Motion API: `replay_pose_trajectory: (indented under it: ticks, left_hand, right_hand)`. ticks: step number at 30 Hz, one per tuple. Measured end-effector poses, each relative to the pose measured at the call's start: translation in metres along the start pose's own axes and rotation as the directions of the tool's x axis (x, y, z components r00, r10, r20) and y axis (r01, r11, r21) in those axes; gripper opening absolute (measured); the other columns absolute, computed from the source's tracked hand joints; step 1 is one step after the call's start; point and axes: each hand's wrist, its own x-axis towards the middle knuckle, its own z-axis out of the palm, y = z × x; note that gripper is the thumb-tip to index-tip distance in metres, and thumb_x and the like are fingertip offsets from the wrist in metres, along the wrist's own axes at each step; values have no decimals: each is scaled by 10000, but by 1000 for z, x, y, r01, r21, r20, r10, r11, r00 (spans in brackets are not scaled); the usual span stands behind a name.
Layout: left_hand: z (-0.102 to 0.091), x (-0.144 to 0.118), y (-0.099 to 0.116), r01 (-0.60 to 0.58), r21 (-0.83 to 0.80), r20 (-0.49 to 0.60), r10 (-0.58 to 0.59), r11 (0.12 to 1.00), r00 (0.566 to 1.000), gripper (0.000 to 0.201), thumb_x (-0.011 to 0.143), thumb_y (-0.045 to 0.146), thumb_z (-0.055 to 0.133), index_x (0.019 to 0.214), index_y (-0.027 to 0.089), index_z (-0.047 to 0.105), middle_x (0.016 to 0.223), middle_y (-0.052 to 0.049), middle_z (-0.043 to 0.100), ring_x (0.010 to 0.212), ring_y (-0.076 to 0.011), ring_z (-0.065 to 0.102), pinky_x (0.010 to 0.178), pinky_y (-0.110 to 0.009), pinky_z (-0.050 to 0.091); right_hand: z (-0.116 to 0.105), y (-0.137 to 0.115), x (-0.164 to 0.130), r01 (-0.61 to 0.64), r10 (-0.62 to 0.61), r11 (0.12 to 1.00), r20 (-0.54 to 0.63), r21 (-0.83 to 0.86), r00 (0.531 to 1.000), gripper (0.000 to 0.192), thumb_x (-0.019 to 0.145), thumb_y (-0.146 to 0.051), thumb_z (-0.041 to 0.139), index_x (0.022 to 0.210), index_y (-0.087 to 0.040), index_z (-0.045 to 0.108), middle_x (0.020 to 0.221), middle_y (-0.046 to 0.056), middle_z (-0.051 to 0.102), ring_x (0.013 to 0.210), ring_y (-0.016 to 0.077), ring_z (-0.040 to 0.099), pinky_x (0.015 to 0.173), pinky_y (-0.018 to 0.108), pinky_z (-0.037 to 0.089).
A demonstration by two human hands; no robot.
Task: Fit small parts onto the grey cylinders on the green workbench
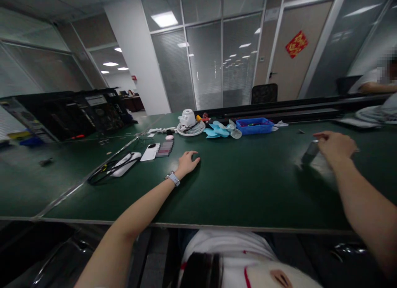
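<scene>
My left hand (187,163), with a watch (173,178) on its wrist, rests on the green table, fingers curved and apart with nothing in them. A white phone (149,152) and a second phone-shaped thing (165,148) lie to its left. At the right, my right hand (337,147) has its fingers closed at the upper end of a small grey, see-through-looking upright object (310,153). Blur hides its exact kind. It stands tilted, its lower end near or on the table; contact cannot be made out.
Toward the back stand a white fan (187,124), light blue fan blades (218,130) and a blue tray (256,126). A white device with a black cable (125,164) lies left. A large black cabinet-like unit (77,112) stands far left. Another person (372,83) sits far right.
</scene>
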Motion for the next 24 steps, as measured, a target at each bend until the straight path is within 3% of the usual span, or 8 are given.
replay_pose_trajectory:
  ticks: [6, 11, 17, 24]
  left_hand:
    - [1, 1, -1, -13, -4, 8, 13, 1000, 1000, 413, 893, 425, 554, 1242, 216, 622, 1253, -117, 608, 1109, -255, 605, 1002, -394, 454]
    - [2, 0, -3, -16, -8, 6, 16, 1000, 1000, 416, 891, 434, 557, 1243, 220, 619, 1269, -119, 597, 1136, -260, 590, 1004, -401, 449]
    - [2, 0, -1, -14, 18, 50, 13, 1000, 999, 407, 906, 459, 526, 1232, 239, 630, 1279, -116, 596, 1197, -273, 554, 1020, -427, 430]
    - [1, 0, 1, -22, 57, 80, 17, 998, 997, 404, 919, 477, 486, 1223, 260, 639, 1300, -116, 597, 1233, -304, 532, 1019, -479, 414]
  right_hand:
    - [2, 1, 2, -49, 48, 999, 54, 17, 997, 303, 930, -247, 532, 1135, -278, 752, 1144, 150, 689, 789, 210, 571, 644, 342, 320]
    - [1, 0, -4, 15, -15, 1000, -24, 16, 1000, 296, 924, -266, 543, 1130, -283, 755, 1090, 143, 701, 797, 225, 571, 649, 344, 330]
    - [1, 0, -2, 1, -1, 1000, 62, 3, 998, 290, 915, -284, 546, 1106, -301, 763, 1097, 127, 697, 753, 219, 552, 640, 343, 329]
    - [5, 2, -3, 10, -9, 997, -18, 74, 1000, 284, 920, -258, 541, 1097, -273, 763, 1066, 113, 711, 778, 214, 570, 649, 332, 328]
